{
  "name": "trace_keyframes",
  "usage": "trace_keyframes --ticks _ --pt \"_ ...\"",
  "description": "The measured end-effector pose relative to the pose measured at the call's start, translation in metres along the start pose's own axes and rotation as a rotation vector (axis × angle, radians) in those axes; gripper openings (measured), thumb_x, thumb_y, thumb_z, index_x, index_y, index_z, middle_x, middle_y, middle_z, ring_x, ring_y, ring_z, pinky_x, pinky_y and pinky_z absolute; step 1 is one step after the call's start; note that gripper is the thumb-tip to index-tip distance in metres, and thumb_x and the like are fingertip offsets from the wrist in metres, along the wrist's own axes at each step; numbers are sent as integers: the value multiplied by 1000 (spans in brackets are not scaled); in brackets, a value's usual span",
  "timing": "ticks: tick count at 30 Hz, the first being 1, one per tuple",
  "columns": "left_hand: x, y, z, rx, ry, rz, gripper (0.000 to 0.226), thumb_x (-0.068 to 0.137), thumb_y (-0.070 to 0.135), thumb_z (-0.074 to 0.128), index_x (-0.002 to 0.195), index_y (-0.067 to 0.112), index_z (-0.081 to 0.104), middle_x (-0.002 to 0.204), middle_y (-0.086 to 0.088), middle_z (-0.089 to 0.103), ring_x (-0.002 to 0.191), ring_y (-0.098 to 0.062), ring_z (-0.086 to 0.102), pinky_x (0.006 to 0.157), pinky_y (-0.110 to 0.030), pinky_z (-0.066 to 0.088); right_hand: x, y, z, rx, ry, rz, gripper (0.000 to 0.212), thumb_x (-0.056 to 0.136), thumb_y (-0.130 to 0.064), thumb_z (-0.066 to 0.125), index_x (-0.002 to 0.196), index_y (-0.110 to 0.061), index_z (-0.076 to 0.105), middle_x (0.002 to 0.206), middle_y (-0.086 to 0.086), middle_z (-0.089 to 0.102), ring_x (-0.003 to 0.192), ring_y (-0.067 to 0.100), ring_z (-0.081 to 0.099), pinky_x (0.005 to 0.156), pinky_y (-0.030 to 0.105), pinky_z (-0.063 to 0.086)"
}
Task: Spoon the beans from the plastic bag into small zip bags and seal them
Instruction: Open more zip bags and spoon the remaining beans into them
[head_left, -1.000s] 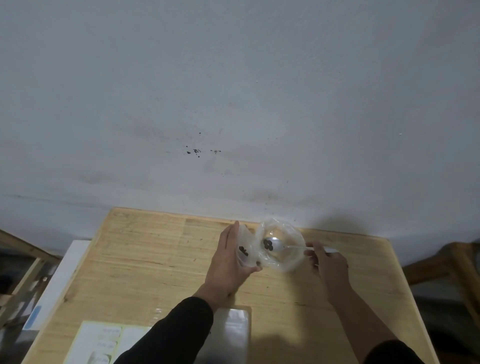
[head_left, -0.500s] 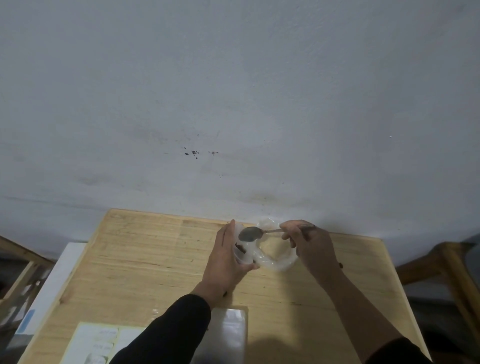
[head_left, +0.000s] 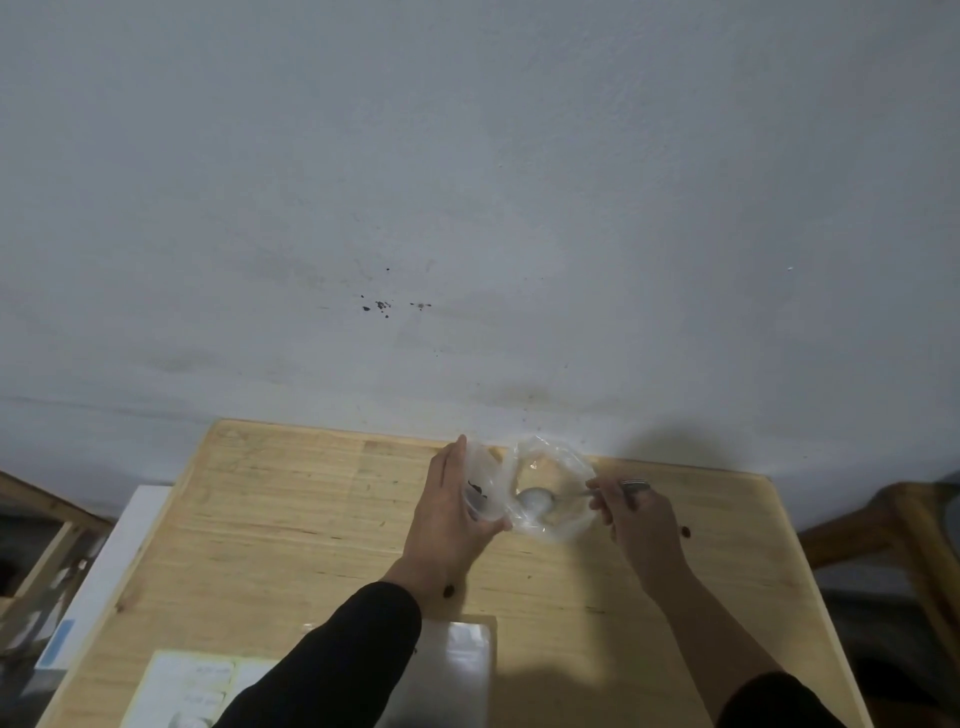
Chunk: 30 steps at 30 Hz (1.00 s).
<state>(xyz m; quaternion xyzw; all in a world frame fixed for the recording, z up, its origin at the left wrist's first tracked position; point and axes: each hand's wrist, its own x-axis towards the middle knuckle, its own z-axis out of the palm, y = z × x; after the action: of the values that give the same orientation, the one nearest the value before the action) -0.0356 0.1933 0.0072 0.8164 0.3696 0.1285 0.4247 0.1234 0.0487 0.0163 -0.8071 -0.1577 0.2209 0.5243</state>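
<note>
My left hand (head_left: 451, 512) holds a small clear zip bag (head_left: 482, 493) upright at the far middle of the wooden table (head_left: 291, 530); a few dark beans show inside it. Just to its right sits the clear plastic bag (head_left: 556, 488) with its mouth open. My right hand (head_left: 636, 519) grips the handle of a metal spoon (head_left: 537, 501), whose bowl lies down inside the plastic bag. Whether the spoon carries beans I cannot tell.
Two loose beans lie on the table, one by my left wrist (head_left: 448, 590) and one right of my right hand (head_left: 685, 531). A stack of empty zip bags (head_left: 462, 654) and a printed sheet (head_left: 182, 691) lie at the near edge. Wooden furniture stands on both sides.
The spoon went from inside the plastic bag up to the small zip bag's mouth, then back down into the plastic bag. My left hand stayed in place.
</note>
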Motion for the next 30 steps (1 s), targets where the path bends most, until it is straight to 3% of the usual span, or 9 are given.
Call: trace_keyframes --ticks 7,12,17,25,30 --pt "4 -2 0 23 1 -1 112 65 36 83 149 25 9 143 15 22 118 13 16 80 12 13 -3 1 9 -17 -109 27 26 94 -21 53 78 -17 73 58 -4 64 48 4 48 51 19 40" --pt "3 -2 1 12 -1 -6 114 64 38 83 149 25 9 145 14 20 119 12 16 99 -4 15 -5 6 5 66 -73 166 26 92 -22 57 74 -9 72 64 8 66 52 12 49 47 21 41" --pt "3 -2 1 37 0 14 113 64 45 82 149 24 10 143 14 22 118 15 15 85 11 12 -5 5 3 146 -3 222 23 92 -20 56 80 -7 71 65 5 67 50 9 49 47 17 41" --pt "0 0 -3 13 14 40 113 64 44 82 149 25 10 137 19 22 114 18 14 81 14 12 2 6 -2 244 126 247 20 90 -17 57 83 -6 72 59 0 68 48 8 49 47 20 42" --pt "-2 2 -8 -26 21 52 113 62 42 84 148 26 12 130 25 19 116 15 17 82 12 16 3 -17 -8 367 119 186 21 93 -15 54 82 -5 69 57 0 62 41 2 45 38 14 36"
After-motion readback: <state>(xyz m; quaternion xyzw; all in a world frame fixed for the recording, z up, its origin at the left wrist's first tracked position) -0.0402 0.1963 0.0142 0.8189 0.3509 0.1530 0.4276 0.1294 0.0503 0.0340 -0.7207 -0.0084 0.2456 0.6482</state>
